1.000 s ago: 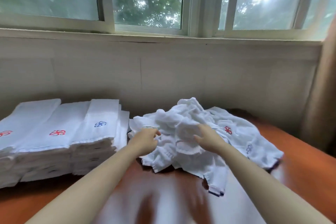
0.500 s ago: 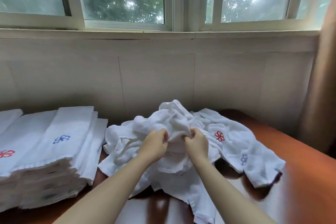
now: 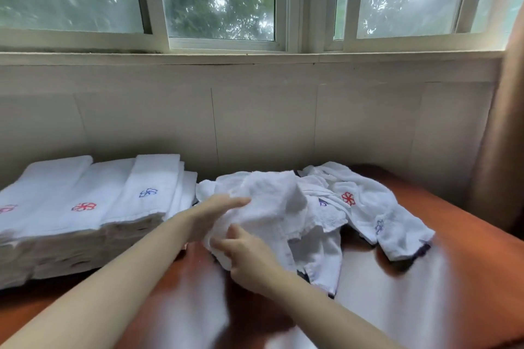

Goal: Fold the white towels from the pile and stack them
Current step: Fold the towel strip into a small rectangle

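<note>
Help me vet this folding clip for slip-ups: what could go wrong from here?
The towel the right hand grips is bunched and overlaps the pile, so lifting it may drag others along. The left hand sits close to the folded stacks; a wide sweep could knock them askew.

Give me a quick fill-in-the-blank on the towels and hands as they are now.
1. The folded stacks lie to the ___ of the pile.
2. The flower on the stack nearest the pile is ___.
3. The right hand pinches a ___ that also rests against the left hand.
Missing words: left; blue; towel.
</note>
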Demonstrator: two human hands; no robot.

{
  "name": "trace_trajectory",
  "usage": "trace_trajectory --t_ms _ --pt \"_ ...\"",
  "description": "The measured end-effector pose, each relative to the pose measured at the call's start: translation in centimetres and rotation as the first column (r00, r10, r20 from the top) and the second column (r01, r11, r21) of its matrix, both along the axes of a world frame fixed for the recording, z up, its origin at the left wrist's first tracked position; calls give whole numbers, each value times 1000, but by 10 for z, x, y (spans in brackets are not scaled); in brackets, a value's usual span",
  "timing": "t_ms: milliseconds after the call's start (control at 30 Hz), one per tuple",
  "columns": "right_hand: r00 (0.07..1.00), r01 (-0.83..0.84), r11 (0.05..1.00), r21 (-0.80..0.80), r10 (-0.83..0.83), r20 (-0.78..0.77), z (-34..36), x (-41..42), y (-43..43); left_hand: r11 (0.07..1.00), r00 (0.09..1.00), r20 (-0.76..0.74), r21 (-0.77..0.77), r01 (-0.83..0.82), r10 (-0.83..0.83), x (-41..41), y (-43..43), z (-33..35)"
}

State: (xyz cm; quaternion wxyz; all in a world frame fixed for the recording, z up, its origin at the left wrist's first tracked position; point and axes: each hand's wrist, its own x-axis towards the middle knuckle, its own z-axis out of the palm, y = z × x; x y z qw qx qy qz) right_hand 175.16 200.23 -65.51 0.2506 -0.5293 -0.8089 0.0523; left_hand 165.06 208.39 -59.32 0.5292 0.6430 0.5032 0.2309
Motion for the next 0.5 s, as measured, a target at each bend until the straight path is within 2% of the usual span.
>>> trace_trajectory --t_ms 67,100,167,267,333,367,433,500 --pt "997 -52 998 -41 54 55 2 -13 -13 983 992 -125 177 40 -17 -19 -9 4" --pt "993 -88 993 -77 93 72 4 -16 -18 978 994 -106 205 28 -6 -29 -14 5" --pt "983 -140 987 -83 149 107 11 -23 -29 985 999 29 169 -19 15 -52 -26 8" --pt "991 -60 991 123 44 127 25 -26 -38 982 989 143 177 -66 41 -87 -31 17" --pt "997 78 952 295 -77 -16 41 -26 -36 987 988 124 141 72 -90 -113 -32 30" --pt "988 145 934 325 -118 -103 50 -25 -34 980 978 106 104 171 -182 -126 -32 38" --pt "971 186 949 254 -139 -193 76 -27 -31 943 939 90 38 330 -332 -151 -34 57" --pt "984 52 999 -9 -53 -170 101 -35 -30 914 908 113 23 404 -404 -169 -38 74"
